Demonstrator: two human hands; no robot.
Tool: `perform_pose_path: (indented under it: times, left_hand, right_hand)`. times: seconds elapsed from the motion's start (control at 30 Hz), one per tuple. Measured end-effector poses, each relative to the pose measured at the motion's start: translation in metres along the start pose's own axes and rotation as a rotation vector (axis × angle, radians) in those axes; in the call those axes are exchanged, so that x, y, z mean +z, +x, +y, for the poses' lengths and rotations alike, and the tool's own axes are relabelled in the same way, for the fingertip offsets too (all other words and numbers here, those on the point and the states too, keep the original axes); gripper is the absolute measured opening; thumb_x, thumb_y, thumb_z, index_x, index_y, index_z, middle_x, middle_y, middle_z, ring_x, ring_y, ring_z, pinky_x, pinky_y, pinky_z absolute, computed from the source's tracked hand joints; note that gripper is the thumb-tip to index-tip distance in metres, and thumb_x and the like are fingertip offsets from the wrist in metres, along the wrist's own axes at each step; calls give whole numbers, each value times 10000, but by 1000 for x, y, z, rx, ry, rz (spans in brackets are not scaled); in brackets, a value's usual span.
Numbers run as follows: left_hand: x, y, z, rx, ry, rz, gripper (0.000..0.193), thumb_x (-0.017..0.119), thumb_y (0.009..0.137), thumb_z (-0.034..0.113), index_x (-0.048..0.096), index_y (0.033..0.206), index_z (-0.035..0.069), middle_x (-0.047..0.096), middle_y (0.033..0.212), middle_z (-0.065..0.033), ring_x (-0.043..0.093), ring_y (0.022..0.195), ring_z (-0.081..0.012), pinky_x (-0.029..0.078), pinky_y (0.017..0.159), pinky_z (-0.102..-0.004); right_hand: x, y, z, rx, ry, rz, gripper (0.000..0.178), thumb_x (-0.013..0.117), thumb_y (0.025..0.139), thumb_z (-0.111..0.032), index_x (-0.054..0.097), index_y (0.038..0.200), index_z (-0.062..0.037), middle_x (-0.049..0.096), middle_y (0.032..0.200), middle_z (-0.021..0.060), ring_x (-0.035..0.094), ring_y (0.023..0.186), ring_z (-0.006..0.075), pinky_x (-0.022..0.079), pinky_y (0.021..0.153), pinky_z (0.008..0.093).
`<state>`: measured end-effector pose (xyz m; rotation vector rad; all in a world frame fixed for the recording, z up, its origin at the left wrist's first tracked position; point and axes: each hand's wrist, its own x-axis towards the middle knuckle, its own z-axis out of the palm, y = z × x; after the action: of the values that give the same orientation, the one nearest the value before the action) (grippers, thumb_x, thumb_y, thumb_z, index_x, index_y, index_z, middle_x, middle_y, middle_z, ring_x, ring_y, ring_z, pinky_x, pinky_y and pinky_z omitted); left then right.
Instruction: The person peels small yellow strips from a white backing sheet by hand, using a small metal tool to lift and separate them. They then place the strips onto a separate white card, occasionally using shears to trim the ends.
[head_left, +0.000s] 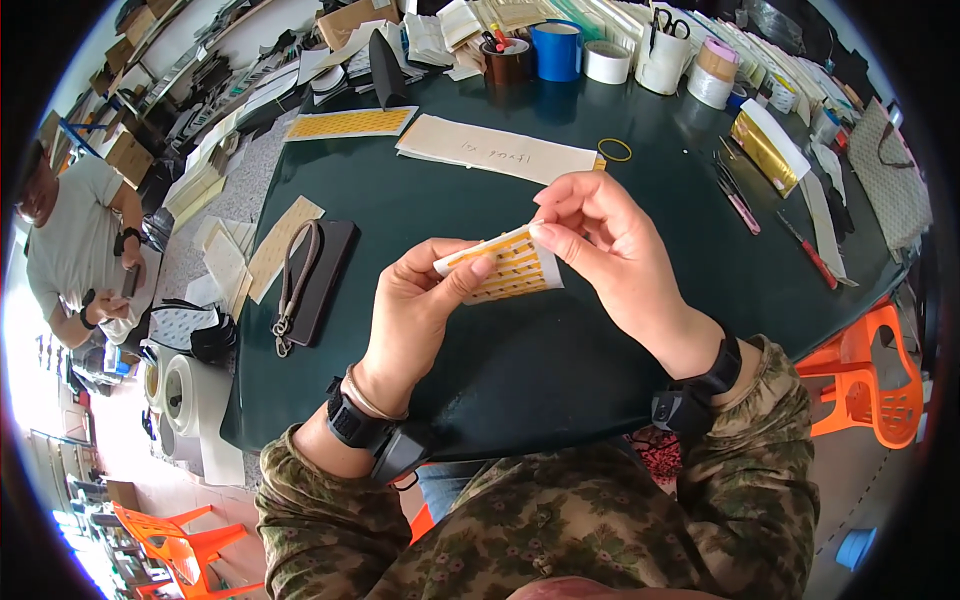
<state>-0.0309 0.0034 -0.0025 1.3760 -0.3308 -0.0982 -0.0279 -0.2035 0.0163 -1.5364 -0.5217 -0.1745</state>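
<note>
A small white sheet with rows of yellow pieces and dark marks (515, 268) is held up above the dark green table, its upper edge curled. My left hand (425, 300) grips its left side, thumb on the front and fingers behind. At the upper right corner my right hand (610, 240) has thumb and forefinger closed together; the other fingers curl loosely. Beyond the hands lie a long white strip with handwriting (500, 148), a yellow-patterned sheet (350, 123) and a yellow rubber band (615, 150).
A dark phone with a wrist strap (328, 275) lies to my left. Tweezers (738, 195) and a red-handled knife (810, 252) lie right. Tape rolls (557, 52) and a scissors cup (662, 60) stand at the back. A person (85, 230) is at far left; an orange chair (870, 375) stands right.
</note>
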Motion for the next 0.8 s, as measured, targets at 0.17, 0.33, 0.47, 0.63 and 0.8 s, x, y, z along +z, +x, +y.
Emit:
perform_pose_path:
  times: [0.17, 0.33, 0.47, 0.63, 0.8]
  left_hand:
    - [3, -1, 5, -98, -67, 15, 231, 631, 915, 180, 659, 1073, 14, 659, 950, -10, 553, 801, -49, 459, 731, -202]
    - [7, -1, 3, -76, -132, 5, 268, 598, 937, 180, 626, 1140, 8, 660, 950, -7, 550, 798, -46, 452, 750, -197]
    - [14, -2, 4, -13, -128, 34, 243, 571, 951, 157, 588, 1131, -5, 661, 951, -16, 551, 799, -53, 449, 771, -200]
    - [12, -3, -1, 70, -173, -39, 162, 548, 960, 128, 542, 1055, -3, 666, 942, -31, 579, 824, -66, 461, 755, -210]
    - [17, -15, 7, 101, 259, 60, 123, 546, 958, 105, 529, 1012, -4, 671, 879, -32, 595, 849, -55, 455, 736, -201]
  right_hand:
    - [0, 1, -6, -34, 1, 54, 166, 603, 894, -31, 515, 1033, -44, 590, 938, 19, 552, 876, 69, 434, 815, 215]
    - [1, 4, -11, -296, -408, 87, 208, 603, 867, -4, 551, 1065, -43, 572, 965, 43, 563, 846, 123, 448, 784, 241]
    - [9, 0, -32, -650, -1062, 63, 293, 612, 825, 12, 595, 1111, -49, 553, 988, 77, 565, 821, 204, 463, 746, 293]
    - [26, -8, -21, -576, -904, -74, 372, 626, 789, 9, 618, 1153, -69, 536, 996, 86, 554, 830, 254, 463, 720, 344]
    - [31, -15, -13, -555, -991, -85, 402, 631, 778, 11, 603, 1174, -54, 524, 1012, 81, 553, 844, 257, 458, 728, 346]
